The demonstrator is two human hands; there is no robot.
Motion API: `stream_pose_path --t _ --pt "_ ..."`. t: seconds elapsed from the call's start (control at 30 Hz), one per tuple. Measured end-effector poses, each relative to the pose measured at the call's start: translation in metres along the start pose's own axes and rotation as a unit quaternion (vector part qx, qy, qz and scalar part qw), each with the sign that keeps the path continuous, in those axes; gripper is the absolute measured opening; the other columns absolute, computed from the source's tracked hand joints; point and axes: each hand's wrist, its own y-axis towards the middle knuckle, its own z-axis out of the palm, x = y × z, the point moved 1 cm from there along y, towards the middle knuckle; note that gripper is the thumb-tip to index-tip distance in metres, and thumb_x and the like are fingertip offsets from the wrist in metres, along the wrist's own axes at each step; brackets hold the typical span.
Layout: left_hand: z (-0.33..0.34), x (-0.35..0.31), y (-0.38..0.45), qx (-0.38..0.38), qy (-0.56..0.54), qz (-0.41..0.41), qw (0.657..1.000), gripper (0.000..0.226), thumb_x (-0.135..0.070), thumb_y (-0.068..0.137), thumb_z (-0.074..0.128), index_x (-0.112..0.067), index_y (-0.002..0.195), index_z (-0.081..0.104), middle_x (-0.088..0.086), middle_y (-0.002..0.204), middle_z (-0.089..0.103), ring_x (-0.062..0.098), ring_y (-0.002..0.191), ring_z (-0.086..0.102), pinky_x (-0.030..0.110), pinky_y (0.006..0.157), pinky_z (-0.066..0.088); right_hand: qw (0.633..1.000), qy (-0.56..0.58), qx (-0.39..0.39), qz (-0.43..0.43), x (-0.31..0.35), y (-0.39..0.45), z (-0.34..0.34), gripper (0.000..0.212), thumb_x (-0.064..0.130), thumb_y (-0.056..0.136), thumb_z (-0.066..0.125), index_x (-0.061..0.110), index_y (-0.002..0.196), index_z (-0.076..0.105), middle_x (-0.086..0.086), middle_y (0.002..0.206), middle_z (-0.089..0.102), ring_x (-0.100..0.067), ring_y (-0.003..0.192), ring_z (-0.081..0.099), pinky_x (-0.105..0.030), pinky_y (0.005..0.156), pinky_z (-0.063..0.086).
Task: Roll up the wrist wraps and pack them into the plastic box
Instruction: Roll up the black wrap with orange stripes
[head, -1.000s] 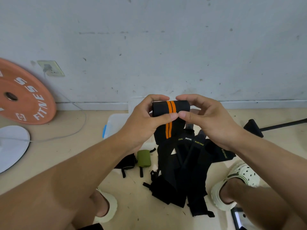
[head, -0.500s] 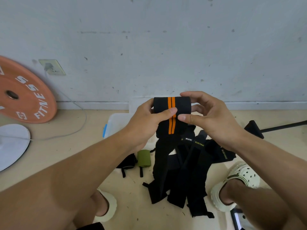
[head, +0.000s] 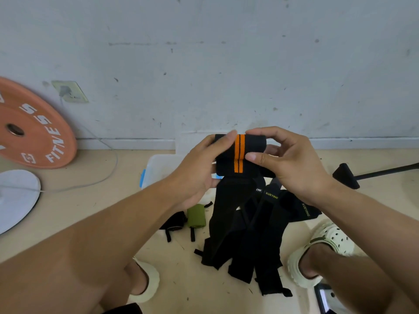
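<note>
Several black wraps (head: 247, 236) lay unrolled in a heap on the floor (head: 95, 207), near side, between the person's two feet; w/ them, just left, a rolled green wrap (head: 196, 215) and a small black roll (head: 174, 222). The plastic box (head: 158, 166) sat farther back by the wall, mostly hidden behind the hands, so couldn't tell what was in it.

The wrist wrap (head: 240, 152), black w/ an orange stripe, was held up above the heap, partly rolled, its tail hanging down toward the pile. Left hand (head: 204, 168) gripped the roll's left end, fingers curled round it. Right hand (head: 288, 159) pinched the right end, thumb in front, fingers over the top.

Step in hand looked like rolling. To do it well, I'd judge: keep both edges level so the stripe stacks on itself, keep tension on the tail, turn w/ both thumbs together. Loose turns would prob. telescope and not fit the box. Tail end likely needs pressing down before letting go.
</note>
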Motion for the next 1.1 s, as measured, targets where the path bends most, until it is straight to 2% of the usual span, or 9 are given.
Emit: stream_pose_path --t 0.17,0.3,0.4,0.53,0.6,0.73,0.8,0.97,1.1 --pt "0.002 0.007 0.001 0.011 0.007 -0.042 0.999 0.051 -0.058 0.094 0.059 -0.024 0.131 0.067 0.008 0.122 0.075 0.028 0.114 0.072 0.048 0.098 0.059 0.999 -0.039 -0.012 -0.035 0.003 -0.002 0.005 0.039 -0.001 0.081 0.082 0.024 0.110 0.075 -0.011 0.109 0.075 -0.028 0.099 0.074 -0.047 0.086 0.063" --pt "-0.001 0.005 0.001 -0.004 -0.017 -0.035 0.999 0.040 -0.045 0.099 0.061 -0.018 0.128 0.070 0.011 0.121 0.075 0.029 0.111 0.072 0.044 0.096 0.059 0.995 -0.074 0.004 -0.061 0.001 -0.003 0.008 0.043 -0.007 0.077 0.083 0.026 0.104 0.076 0.001 0.112 0.072 -0.015 0.097 0.072 -0.021 0.078 0.057" --pt "-0.003 0.005 0.002 -0.011 -0.033 -0.013 0.999 0.034 -0.030 0.101 0.063 -0.011 0.128 0.068 0.012 0.118 0.076 0.027 0.107 0.074 0.041 0.092 0.060 0.997 -0.067 0.026 -0.036 0.002 -0.001 0.005 0.046 -0.001 0.074 0.086 0.023 0.112 0.075 0.003 0.116 0.073 -0.014 0.102 0.072 -0.023 0.080 0.058" --pt "-0.004 0.003 0.006 -0.033 -0.026 0.023 0.999 0.036 -0.016 0.094 0.071 -0.009 0.129 0.064 0.015 0.120 0.075 0.030 0.109 0.074 0.046 0.095 0.061 0.996 -0.079 0.024 0.017 0.006 0.000 0.002 0.067 0.032 0.070 0.085 0.035 0.134 0.065 0.007 0.123 0.071 -0.019 0.097 0.074 -0.040 0.089 0.062" --pt "-0.005 0.003 0.008 -0.038 -0.017 0.036 0.998 0.037 -0.011 0.091 0.074 -0.009 0.127 0.064 0.017 0.120 0.074 0.032 0.109 0.073 0.046 0.095 0.060 0.995 -0.077 0.041 0.043 0.002 0.001 0.001 0.066 0.039 0.072 0.082 0.034 0.136 0.063 0.004 0.122 0.072 -0.029 0.103 0.073 -0.048 0.095 0.059" --pt "-0.007 0.010 0.009 -0.046 0.047 0.049 0.997 0.040 -0.015 0.087 0.080 -0.014 0.125 0.066 0.013 0.119 0.074 0.030 0.113 0.071 0.048 0.100 0.058 0.992 -0.077 0.068 0.068 0.000 0.002 -0.002 0.056 0.038 0.070 0.083 0.027 0.124 0.071 -0.011 0.116 0.073 -0.040 0.107 0.068 -0.037 0.091 0.062" --pt "-0.006 0.013 0.009 -0.057 0.076 0.057 0.994 0.039 -0.021 0.087 0.080 -0.016 0.124 0.068 0.010 0.116 0.075 0.027 0.110 0.073 0.047 0.099 0.059 0.993 -0.078 0.056 0.062 0.001 0.001 -0.002 0.051 0.032 0.069 0.084 0.021 0.118 0.074 -0.018 0.109 0.074 -0.037 0.098 0.071 -0.027 0.079 0.062" --pt "-0.004 0.016 0.008 -0.082 0.127 0.075 0.986 0.042 -0.031 0.087 0.079 -0.020 0.126 0.069 0.003 0.113 0.076 0.020 0.106 0.074 0.043 0.097 0.060 0.996 -0.067 0.028 0.054 -0.002 -0.003 0.001 0.036 0.014 0.075 0.085 0.013 0.109 0.075 0.009 0.076 0.075 -0.005 0.067 0.070 -0.014 0.064 0.053" --pt "-0.002 0.015 0.005 -0.047 0.075 0.045 0.995 0.037 -0.034 0.095 0.071 -0.017 0.128 0.069 0.009 0.116 0.076 0.026 0.108 0.074 0.047 0.100 0.058 0.995 -0.091 0.006 0.039 0.001 -0.005 0.002 0.034 0.024 0.076 0.085 0.019 0.109 0.077 0.005 0.082 0.078 -0.010 0.072 0.072 -0.017 0.069 0.056"
